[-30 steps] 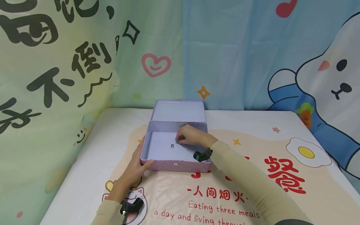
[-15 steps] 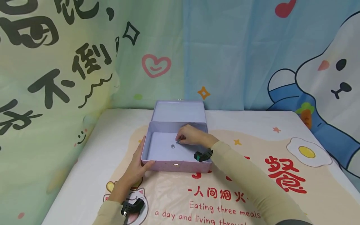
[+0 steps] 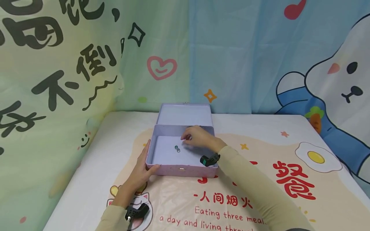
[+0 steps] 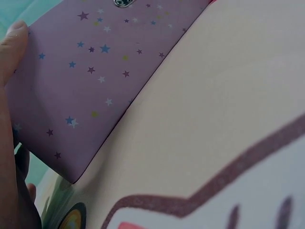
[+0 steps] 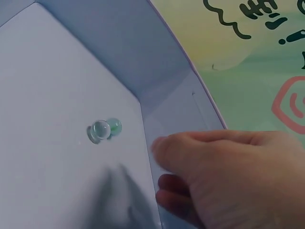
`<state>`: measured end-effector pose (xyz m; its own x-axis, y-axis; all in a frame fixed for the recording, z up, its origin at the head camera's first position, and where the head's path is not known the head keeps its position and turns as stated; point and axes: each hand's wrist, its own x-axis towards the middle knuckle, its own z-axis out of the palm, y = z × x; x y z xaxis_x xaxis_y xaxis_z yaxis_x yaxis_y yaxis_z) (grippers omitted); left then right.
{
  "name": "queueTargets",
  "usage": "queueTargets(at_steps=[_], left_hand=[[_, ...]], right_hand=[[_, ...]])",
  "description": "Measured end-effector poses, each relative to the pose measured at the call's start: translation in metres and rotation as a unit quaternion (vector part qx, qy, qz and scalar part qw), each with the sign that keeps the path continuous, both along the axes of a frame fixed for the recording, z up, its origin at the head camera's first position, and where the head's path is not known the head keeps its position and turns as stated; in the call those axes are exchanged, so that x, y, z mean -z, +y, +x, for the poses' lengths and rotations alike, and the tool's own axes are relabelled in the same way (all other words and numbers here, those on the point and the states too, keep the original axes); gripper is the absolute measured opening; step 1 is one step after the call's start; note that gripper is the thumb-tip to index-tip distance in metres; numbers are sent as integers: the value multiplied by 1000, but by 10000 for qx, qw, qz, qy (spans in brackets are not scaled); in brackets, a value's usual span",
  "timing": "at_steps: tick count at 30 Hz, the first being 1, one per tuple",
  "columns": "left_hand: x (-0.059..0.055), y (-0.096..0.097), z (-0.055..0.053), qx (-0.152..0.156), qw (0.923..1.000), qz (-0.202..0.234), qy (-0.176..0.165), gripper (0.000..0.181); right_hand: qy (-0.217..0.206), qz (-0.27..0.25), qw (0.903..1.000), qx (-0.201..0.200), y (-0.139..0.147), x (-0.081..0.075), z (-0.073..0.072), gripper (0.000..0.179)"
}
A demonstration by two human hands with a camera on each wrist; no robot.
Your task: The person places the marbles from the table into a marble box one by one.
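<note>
Bracing the box (image 3: 167, 170) at its near-left corner with left hand (image 3: 141, 169); poising curled right hand (image 3: 198, 138), cannot tell if loaded, beside two marbles (image 5: 101, 130) midway between near and far edges; apparently handling them singly, next needing light touch.

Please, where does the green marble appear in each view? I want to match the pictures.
Head: the green marble lies on the floor of the lilac box, a little below and left of picture centre, left of the right hand.
Left wrist: not in it.
Right wrist: the green marble is left of centre, partly behind the clear marble.
Shared landmark: the lilac box, seen in all three; left wrist shows only its outside.
</note>
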<state>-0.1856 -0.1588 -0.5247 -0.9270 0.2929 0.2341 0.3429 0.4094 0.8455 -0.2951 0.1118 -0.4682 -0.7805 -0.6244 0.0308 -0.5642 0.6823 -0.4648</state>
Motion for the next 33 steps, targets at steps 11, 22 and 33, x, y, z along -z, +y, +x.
queueTargets(at_steps=[11,22,33], left_hand=[[-5,0,3,-12,9999,-107,-54,95],[-3,0,-1,107,9999,41,-8,95],[-2,0,0,107,9998,160,27,94]], right_hand=[[-284,-905,9952,243,7,-21,5,22],[-387,-1453,9882,282,25,-46,21,23],[-92,-1853,9809,593,62,-58,58,20]])
